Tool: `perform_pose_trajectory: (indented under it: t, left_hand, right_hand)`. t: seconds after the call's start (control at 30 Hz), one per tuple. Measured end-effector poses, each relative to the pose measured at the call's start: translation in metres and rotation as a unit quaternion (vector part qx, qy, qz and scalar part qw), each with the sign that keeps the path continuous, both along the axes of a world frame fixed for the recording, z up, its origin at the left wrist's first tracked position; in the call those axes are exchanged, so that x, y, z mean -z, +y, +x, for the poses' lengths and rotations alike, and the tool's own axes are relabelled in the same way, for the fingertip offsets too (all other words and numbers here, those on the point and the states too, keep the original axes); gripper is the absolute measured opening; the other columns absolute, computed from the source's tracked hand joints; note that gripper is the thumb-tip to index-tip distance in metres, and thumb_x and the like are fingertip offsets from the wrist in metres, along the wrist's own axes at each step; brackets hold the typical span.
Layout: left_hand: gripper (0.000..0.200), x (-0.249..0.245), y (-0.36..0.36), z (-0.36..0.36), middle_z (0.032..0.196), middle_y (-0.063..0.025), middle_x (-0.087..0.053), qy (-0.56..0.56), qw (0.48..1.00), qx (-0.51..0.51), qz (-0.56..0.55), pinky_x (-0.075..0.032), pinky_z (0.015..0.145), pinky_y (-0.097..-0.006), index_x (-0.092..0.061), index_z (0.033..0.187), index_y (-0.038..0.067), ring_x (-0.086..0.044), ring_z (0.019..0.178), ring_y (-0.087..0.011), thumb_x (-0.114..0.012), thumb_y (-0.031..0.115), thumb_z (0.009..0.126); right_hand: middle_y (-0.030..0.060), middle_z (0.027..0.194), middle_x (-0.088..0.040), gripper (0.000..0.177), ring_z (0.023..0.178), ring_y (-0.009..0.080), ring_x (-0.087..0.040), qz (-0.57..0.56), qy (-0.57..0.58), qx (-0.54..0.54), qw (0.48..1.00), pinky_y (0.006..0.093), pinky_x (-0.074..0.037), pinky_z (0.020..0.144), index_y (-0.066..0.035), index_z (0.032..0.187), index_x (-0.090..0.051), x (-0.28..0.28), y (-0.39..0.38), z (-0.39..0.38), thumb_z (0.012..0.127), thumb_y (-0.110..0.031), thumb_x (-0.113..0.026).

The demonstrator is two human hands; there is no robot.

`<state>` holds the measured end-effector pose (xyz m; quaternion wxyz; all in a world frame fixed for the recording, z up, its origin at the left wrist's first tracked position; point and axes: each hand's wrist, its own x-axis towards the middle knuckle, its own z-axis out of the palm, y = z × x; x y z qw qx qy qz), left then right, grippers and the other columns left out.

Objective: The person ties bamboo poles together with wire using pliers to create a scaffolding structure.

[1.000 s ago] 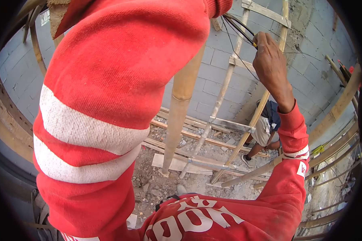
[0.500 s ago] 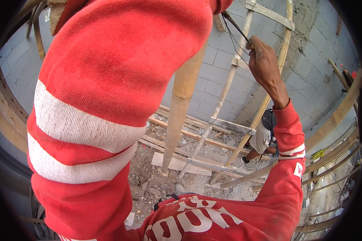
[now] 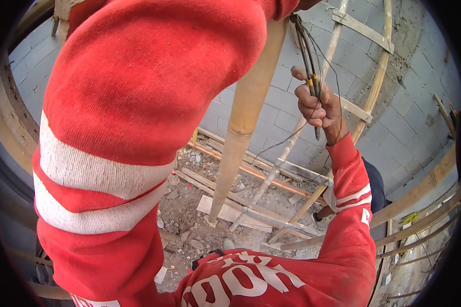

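My right hand (image 3: 318, 105), at the upper right, has its fingers wrapped round the dark handles of a long pincer-like tool (image 3: 310, 77) with yellow marks. The tool's far end points up to the top edge, beside a thick bamboo pole (image 3: 243, 112). Thin dark wire (image 3: 335, 71) loops around the tool and trails down past my hand. My left arm in its red sleeve reaches up across the left half. Only a sliver of my left hand (image 3: 308, 4) shows at the top edge, close to the tool's far end; its fingers are hidden.
A wooden ladder (image 3: 366, 115) leans by the grey block wall (image 3: 410, 112). Long boards (image 3: 256, 171) lie on the rubble ground (image 3: 182, 204) below. Another person's dark clothing (image 3: 375, 187) shows behind my right sleeve. Bamboo poles (image 3: 420, 184) run along the right side.
My right hand has moved lower and turned, so its fingers now show around the handles. The tool stands more upright. The view has shifted slightly, and the other person is more hidden by my sleeve.
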<state>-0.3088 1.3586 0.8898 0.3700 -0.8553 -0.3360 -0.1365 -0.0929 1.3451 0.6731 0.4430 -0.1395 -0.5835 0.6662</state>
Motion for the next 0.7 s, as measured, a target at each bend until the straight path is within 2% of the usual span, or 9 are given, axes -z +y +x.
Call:
perform_pose_trajectory:
  t: [0.13,0.2,0.23,0.33,0.43,0.5,0.57,0.63,0.7]
  left_hand:
    - [0.021,0.007,0.007,-0.006,0.091,-0.0160,-0.075,0.004,0.999,0.041,0.014,-0.058,0.075,-0.0401,-0.080,0.090,0.008,-0.074,0.086,-0.0324,-0.079,0.009,0.069]
    - [0.017,0.011,0.014,-0.005,0.088,-0.0174,-0.075,-0.011,0.993,0.105,0.045,-0.058,0.075,-0.0417,-0.080,0.085,0.007,-0.073,0.087,-0.0334,-0.078,0.006,0.068]
    - [0.017,0.011,0.016,-0.003,0.088,-0.0174,-0.075,-0.012,0.993,0.106,0.048,-0.058,0.075,-0.0417,-0.080,0.085,0.007,-0.073,0.087,-0.0334,-0.078,0.006,0.068]
    - [0.016,0.013,0.016,0.000,0.089,-0.0172,-0.075,-0.044,0.991,0.114,0.050,-0.058,0.075,-0.0423,-0.080,0.084,0.007,-0.073,0.088,-0.0333,-0.079,0.006,0.068]
    - [0.019,0.007,0.002,0.000,0.093,-0.0167,-0.075,0.034,0.995,0.087,0.042,-0.058,0.077,-0.0421,-0.081,0.088,0.009,-0.073,0.090,-0.0330,-0.080,0.008,0.069]
    - [0.021,0.004,-0.011,0.012,0.097,-0.0147,-0.075,0.004,0.996,-0.078,-0.040,-0.057,0.078,-0.0420,-0.081,0.093,0.010,-0.073,0.091,-0.0325,-0.082,0.012,0.072]
    - [0.021,0.000,-0.003,0.014,0.098,-0.0139,-0.075,0.003,0.998,-0.058,-0.036,-0.057,0.078,-0.0415,-0.081,0.094,0.011,-0.072,0.092,-0.0322,-0.082,0.014,0.074]
    - [0.021,-0.001,0.003,0.016,0.098,-0.0132,-0.075,0.004,0.999,-0.041,-0.033,-0.057,0.079,-0.0411,-0.081,0.096,0.012,-0.072,0.093,-0.0319,-0.083,0.017,0.075]
    - [0.024,0.000,0.006,0.020,0.100,-0.0140,-0.075,-0.020,0.992,-0.080,-0.095,-0.058,0.078,-0.0412,-0.080,0.099,0.013,-0.072,0.094,-0.0311,-0.082,0.017,0.075]
  right_hand:
    - [0.0025,0.073,-0.053,0.075,0.047,0.0102,-0.048,0.081,-0.118,0.123,0.982,0.0278,-0.049,0.039,-0.006,0.124,-0.039,-0.013,-0.009,-0.010,0.073,-0.023,-0.090]
    - [0.0101,0.085,-0.061,0.071,0.058,0.0150,-0.059,0.153,-0.326,0.405,0.841,0.0297,-0.055,0.053,-0.003,0.123,-0.039,-0.023,-0.029,-0.024,0.072,-0.017,-0.087]
    - [0.0101,0.085,-0.061,0.071,0.058,0.0150,-0.059,0.154,-0.325,0.407,0.840,0.0297,-0.055,0.053,-0.003,0.123,-0.039,-0.018,-0.028,-0.023,0.072,-0.017,-0.087]
    - [0.0142,0.098,-0.059,0.057,0.082,0.0187,-0.061,0.417,-0.361,0.647,0.527,0.0335,-0.053,0.073,-0.002,0.118,-0.045,-0.002,-0.035,-0.020,0.073,-0.011,-0.079]
    - [0.0121,0.089,-0.054,0.051,0.076,0.0181,-0.055,0.438,-0.477,0.616,0.448,0.0367,-0.049,0.068,-0.002,0.110,-0.049,-0.007,-0.053,-0.021,0.070,-0.010,-0.078]
    - [0.0106,0.083,-0.050,0.045,0.071,0.0196,-0.049,0.435,-0.466,0.611,0.469,0.0375,-0.046,0.066,-0.001,0.105,-0.051,-0.013,-0.064,-0.028,0.069,-0.010,-0.077]
    - [0.0102,0.084,-0.050,0.044,0.070,0.0218,-0.049,0.390,-0.492,0.550,0.550,0.0370,-0.046,0.067,-0.001,0.107,-0.051,-0.022,-0.077,-0.030,0.071,-0.008,-0.076]
    - [0.0076,0.087,-0.047,0.040,0.072,0.0183,-0.043,0.387,-0.502,0.547,0.547,0.0311,-0.042,0.067,-0.002,0.105,-0.050,-0.025,-0.079,-0.030,0.072,-0.008,-0.073]
    - [0.0129,0.099,-0.053,0.047,0.079,0.0301,-0.056,0.483,-0.519,0.569,0.417,0.0372,-0.046,0.066,-0.003,0.108,-0.052,-0.024,-0.073,-0.028,0.067,-0.005,-0.075]
